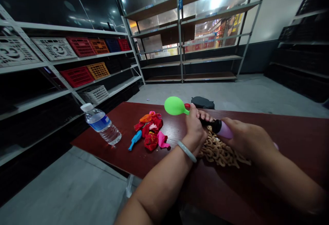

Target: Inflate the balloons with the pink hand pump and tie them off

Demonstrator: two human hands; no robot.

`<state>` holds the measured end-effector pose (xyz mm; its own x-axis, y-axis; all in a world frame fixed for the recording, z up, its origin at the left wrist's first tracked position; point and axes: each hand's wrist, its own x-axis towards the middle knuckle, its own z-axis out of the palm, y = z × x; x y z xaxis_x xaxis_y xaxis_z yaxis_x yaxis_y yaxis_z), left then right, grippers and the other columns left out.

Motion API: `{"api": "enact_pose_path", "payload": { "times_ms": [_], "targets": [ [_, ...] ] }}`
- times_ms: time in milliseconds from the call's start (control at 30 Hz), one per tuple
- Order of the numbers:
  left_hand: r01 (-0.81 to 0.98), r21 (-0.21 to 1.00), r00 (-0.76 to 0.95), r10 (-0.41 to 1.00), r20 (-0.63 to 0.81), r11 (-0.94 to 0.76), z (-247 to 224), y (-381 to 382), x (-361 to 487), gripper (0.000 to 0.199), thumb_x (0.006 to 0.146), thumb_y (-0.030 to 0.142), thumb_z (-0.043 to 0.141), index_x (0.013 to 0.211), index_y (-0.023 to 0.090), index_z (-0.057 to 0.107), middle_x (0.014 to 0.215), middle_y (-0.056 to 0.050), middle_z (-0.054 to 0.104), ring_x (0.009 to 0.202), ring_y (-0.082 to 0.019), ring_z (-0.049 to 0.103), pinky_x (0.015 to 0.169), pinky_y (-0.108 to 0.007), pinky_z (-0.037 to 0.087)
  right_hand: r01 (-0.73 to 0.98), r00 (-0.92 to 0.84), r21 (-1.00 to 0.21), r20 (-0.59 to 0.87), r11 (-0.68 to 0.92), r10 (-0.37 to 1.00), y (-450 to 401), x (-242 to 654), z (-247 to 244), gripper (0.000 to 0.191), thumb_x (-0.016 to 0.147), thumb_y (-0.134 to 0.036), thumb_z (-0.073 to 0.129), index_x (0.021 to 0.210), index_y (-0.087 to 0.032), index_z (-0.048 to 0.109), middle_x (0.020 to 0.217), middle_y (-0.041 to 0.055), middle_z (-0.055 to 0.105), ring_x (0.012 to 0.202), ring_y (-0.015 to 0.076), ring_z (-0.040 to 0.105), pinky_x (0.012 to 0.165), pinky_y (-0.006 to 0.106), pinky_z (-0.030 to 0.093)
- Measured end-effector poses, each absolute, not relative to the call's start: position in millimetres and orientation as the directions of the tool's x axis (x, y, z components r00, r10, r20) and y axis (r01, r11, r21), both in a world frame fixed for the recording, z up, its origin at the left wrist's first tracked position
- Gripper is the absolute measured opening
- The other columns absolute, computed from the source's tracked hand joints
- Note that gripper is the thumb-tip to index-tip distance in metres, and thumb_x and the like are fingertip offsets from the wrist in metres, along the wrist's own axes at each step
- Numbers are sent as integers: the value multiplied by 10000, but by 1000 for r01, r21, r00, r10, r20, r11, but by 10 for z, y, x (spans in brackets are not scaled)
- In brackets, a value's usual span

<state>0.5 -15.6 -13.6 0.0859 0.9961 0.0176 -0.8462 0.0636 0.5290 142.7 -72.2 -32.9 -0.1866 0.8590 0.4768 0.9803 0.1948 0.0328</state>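
Note:
A small, partly inflated green balloon (174,105) sticks out to the left from my left hand (194,124), its neck running in at the thumb. The left fingers are closed around that neck and the black front part of a balloon hand pump (217,126). Beside the thumb shows a red bit (187,105), mostly hidden. My right hand (246,137) is wrapped around the pump's purple body at the right. Below both hands lies a pile of tan, curled pieces (218,151). Left of them rests a heap of limp balloons (151,129), red, orange, pink and blue.
A water bottle (102,124) with a white cap stands at the left of the dark red table (113,115). Behind its far edge is a dark grey object (203,102). Shelves with coloured crates (81,46) line the left; a bare-boarded rack (181,47) stands farther back.

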Motion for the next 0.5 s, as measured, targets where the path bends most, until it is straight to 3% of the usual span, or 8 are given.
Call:
{"api": "enact_pose_path", "payload": {
  "times_ms": [133, 333, 500],
  "targets": [
    [-852, 512, 125, 992, 2, 106, -35, -96, -110, 566, 918, 579, 519, 559, 204, 295, 462, 53, 262, 389, -89, 316, 478, -267, 284, 976, -189, -12, 445, 217, 876, -705, 1407, -298, 487, 862, -607, 513, 1223, -295, 609, 1005, 50, 759, 772, 287, 716, 541, 343, 438],
    [-902, 427, -53, 998, 43, -67, 113, 173, -585, 549, 941, 504, 525, 563, 202, 265, 457, 58, 240, 383, -80, 281, 452, -253, 235, 971, -180, -65, 426, 229, 887, -600, 1729, -284, 463, 822, -570, 594, 1214, -328, 647, 1112, 52, 751, 810, 305, 716, 569, 360, 451],
    [-892, 431, -121, 991, 62, -136, 124, 260, -700, 584, 902, 571, 558, 574, 206, 241, 450, 72, 228, 364, -74, 269, 426, -243, 214, 978, -174, -40, 373, 203, 911, -571, 1851, -276, 456, 765, -487, 655, 1177, -293, 679, 992, 83, 766, 793, 327, 708, 585, 378, 444]
  ]
}}
